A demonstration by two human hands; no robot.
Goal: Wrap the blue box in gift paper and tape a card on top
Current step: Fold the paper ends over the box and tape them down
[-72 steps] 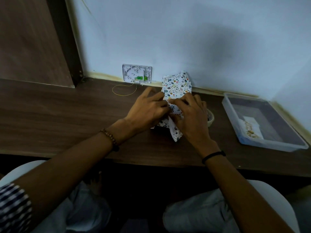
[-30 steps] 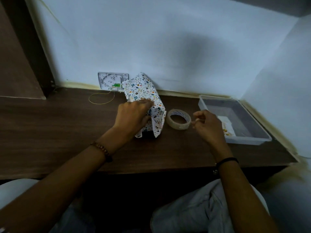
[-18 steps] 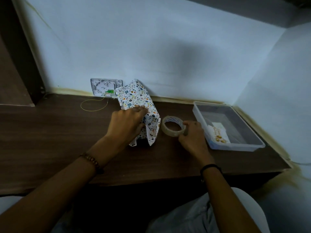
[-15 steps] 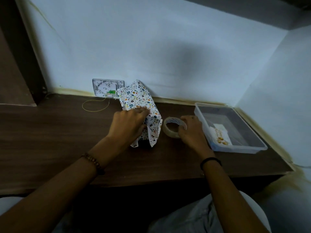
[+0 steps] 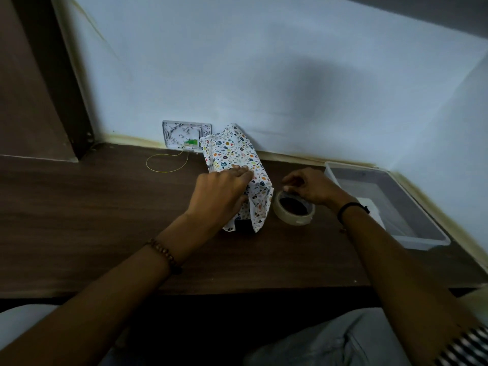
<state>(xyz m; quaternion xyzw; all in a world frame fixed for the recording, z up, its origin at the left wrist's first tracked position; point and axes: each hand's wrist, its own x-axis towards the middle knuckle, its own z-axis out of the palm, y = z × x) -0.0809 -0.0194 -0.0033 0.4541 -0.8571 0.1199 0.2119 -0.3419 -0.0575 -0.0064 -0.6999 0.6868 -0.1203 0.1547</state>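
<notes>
Mid-wrapping on the tabletop (image 5: 105, 212), my left hand (image 5: 221, 199) pressed flat fingers on the wrapped box (image 5: 237, 159), holding its fold, while my right hand (image 5: 310, 188) pinched the tape roll (image 5: 290, 219) just beside it; next, I judged, a strip needed peeling.

Single head-worn wide-angle view, close, looking forward and down over the table (image 5: 105, 220) toward the wall (image 5: 264, 75).

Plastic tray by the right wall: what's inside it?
A white card lies on the floor of the plastic tray. The wrist of the right hand covers its left edge, so that part is hidden.
</notes>
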